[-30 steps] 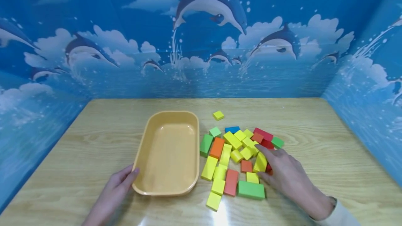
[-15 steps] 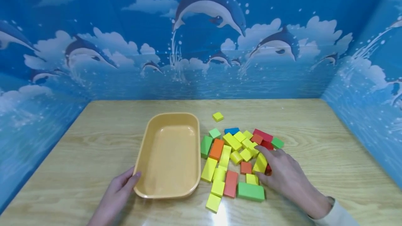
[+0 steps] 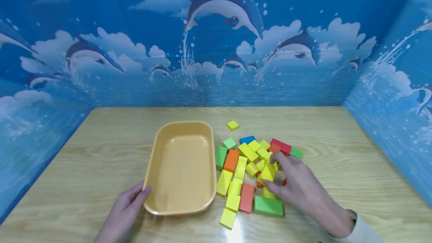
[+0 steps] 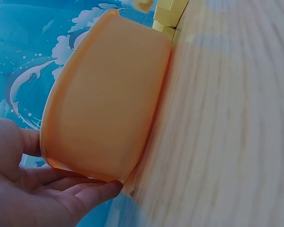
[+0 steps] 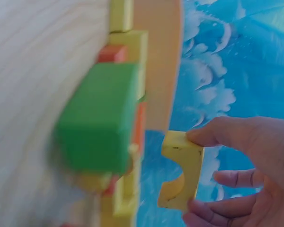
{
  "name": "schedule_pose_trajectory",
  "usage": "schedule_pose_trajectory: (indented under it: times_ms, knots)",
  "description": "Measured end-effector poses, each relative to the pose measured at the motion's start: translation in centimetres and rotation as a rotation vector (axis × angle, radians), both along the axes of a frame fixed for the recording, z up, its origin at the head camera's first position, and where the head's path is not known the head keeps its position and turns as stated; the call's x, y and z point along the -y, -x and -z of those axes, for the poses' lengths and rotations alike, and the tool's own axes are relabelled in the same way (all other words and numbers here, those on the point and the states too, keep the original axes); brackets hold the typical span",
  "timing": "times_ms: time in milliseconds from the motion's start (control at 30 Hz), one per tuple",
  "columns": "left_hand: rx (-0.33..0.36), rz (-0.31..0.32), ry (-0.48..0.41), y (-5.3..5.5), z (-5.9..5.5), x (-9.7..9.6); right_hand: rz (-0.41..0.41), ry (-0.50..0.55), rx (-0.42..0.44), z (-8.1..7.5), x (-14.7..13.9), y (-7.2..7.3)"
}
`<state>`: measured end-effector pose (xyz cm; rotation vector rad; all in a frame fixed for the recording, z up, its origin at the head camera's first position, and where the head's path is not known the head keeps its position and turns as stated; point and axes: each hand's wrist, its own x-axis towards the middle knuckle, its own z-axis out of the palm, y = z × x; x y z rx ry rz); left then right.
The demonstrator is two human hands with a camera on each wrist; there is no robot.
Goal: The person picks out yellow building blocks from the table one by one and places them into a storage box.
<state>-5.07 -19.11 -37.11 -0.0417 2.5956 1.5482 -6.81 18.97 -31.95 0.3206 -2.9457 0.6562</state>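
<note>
My right hand [image 3: 300, 185] pinches a yellow arch block [image 5: 192, 163] between thumb and fingers. In the right wrist view the block is apart from the others, its curved cut-out facing the pile. In the head view this yellow block hangs over the right side of a pile of coloured blocks [image 3: 241, 168]. To the left, my left hand [image 3: 126, 205] grips the near left corner of an orange plastic tray [image 3: 180, 168]. Its thumb lies over the rim; the left wrist view has the fingers against the tray's outer wall [image 4: 104, 94]. No blocks lie inside the tray.
A green block [image 3: 268, 206] lies at the pile's near edge, beside a red block [image 3: 247, 197]. One yellow block [image 3: 232, 125] lies alone behind the pile. Blue dolphin-print sheets [image 3: 202, 81] border the wooden table [image 3: 111, 149] at back and sides.
My right hand has lifted the yellow arch block from the pile and moved it slightly left. My left hand stays on the tray, which has barely moved.
</note>
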Motion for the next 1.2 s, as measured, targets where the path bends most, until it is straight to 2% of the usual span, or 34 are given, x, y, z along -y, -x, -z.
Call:
schedule_pose_trajectory:
  times_ms: [100, 167, 233, 400, 600, 700, 800, 967, 1200]
  knots:
    - [0.002, 0.008, -0.004, 0.0, 0.0, 0.0, -0.102, 0.043, -0.117, -0.6, 1.3, -0.3]
    - [0.001, 0.007, -0.001, 0.0, 0.1, 0.0, -0.179, 0.07, -0.154, -0.9, 2.5, -0.3]
    - [-0.002, 0.01, 0.002, 0.0, 0.2, -0.1, -0.236, 0.084, -0.149, -1.1, 3.7, -0.5]
    - [-0.015, 0.008, 0.027, 0.1, 0.7, 0.0, -0.272, 0.083, -0.118, -1.2, 7.1, -1.4]
    - [0.024, -0.006, 0.049, 0.3, 1.2, 0.4, -0.339, 0.034, -0.178, -0.3, 10.9, -2.4]
    - [0.047, 0.0, 0.053, 0.4, 1.1, 0.2, -0.334, -0.015, -0.223, 0.3, 12.1, -2.3]
    - [0.089, -0.002, 0.053, 0.4, 0.9, 0.1, -0.31, -0.1, -0.23, 0.7, 13.0, -2.0]
    - [0.097, -0.005, 0.028, 0.6, 1.2, 0.1, -0.275, -0.198, -0.147, 1.1, 13.7, -1.8]
    - [0.087, -0.01, -0.011, 0.6, 1.6, 0.1, -0.291, -0.209, -0.073, 0.9, 13.6, -1.8]
